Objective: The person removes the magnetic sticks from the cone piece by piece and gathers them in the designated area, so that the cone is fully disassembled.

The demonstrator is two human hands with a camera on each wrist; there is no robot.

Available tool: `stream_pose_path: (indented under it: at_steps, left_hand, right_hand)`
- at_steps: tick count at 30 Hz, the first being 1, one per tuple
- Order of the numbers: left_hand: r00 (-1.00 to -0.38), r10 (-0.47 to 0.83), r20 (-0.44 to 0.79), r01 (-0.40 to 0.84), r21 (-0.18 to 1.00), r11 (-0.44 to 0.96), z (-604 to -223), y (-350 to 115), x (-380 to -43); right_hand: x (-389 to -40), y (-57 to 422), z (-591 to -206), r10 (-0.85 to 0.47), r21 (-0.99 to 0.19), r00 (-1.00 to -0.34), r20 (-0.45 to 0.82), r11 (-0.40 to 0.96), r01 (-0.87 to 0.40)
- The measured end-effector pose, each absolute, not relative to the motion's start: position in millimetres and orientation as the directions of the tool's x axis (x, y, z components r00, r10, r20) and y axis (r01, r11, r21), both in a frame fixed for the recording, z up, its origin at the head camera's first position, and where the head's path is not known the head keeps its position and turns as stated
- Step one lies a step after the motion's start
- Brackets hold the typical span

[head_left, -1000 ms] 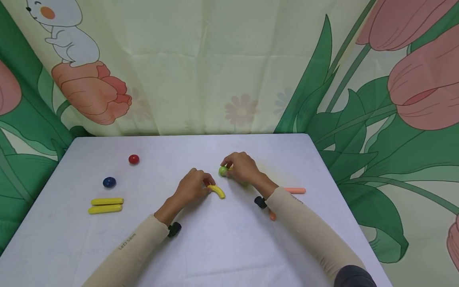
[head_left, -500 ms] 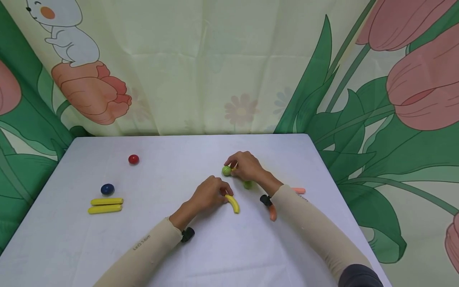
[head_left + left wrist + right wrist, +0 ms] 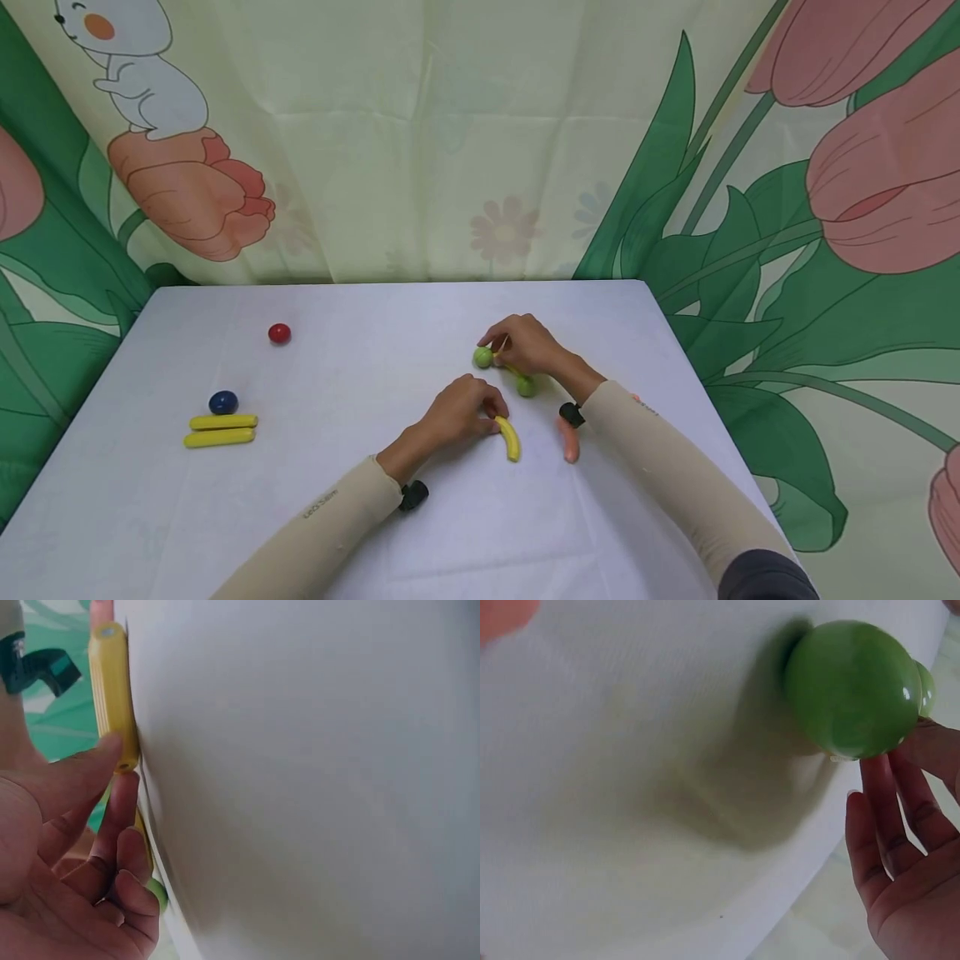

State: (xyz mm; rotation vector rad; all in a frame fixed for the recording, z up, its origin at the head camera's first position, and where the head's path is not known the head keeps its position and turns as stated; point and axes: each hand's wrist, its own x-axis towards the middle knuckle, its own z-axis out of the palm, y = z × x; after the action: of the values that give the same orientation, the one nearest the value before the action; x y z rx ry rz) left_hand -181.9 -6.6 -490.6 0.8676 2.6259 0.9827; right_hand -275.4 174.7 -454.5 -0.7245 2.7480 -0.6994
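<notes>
My left hand [image 3: 467,410] pinches the end of a short, curved yellow rod [image 3: 510,439] between thumb and fingers. In the left wrist view this yellow rod [image 3: 111,682] has flat ends with a small round spot. My right hand [image 3: 522,343] grips a piece made of a second yellow rod [image 3: 513,370] with a green ball at each end. Its fingers lie at the far green ball [image 3: 482,357], while the near green ball [image 3: 526,387] hangs free of them. The right wrist view shows the near green ball [image 3: 853,688] large, the fingertips partly hidden behind it.
A curved orange rod [image 3: 570,440] lies beside the right wrist, with another mostly covered by the sleeve. On the left of the white table [image 3: 337,533] are a red ball [image 3: 280,333], a blue ball [image 3: 223,402] and two straight yellow rods [image 3: 220,437].
My left hand has moved right and nearer with its yellow rod, which now points more toward me. The green-ball piece shifted slightly right. The blue ball rolled toward the straight yellow rods.
</notes>
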Motion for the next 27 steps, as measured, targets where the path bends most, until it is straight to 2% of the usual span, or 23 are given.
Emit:
stream_pose_path:
  at_steps: [15, 27]
  left_hand:
    - [-0.791, 0.611, 0.036, 0.478, 0.661, 0.578, -490.1, 33.1, -180.8]
    - [-0.774, 0.631, 0.043, 0.499, 0.654, 0.568, -492.8, 47.5, -179.3]
  right_hand:
    - [-280.1, 188.9, -452.7, -0.495, -0.497, -0.862, -0.107, 0.778, -0.384]
    - [-280.0, 193.8, -454.4, -0.507, -0.498, -0.858, -0.082, 0.767, -0.405]
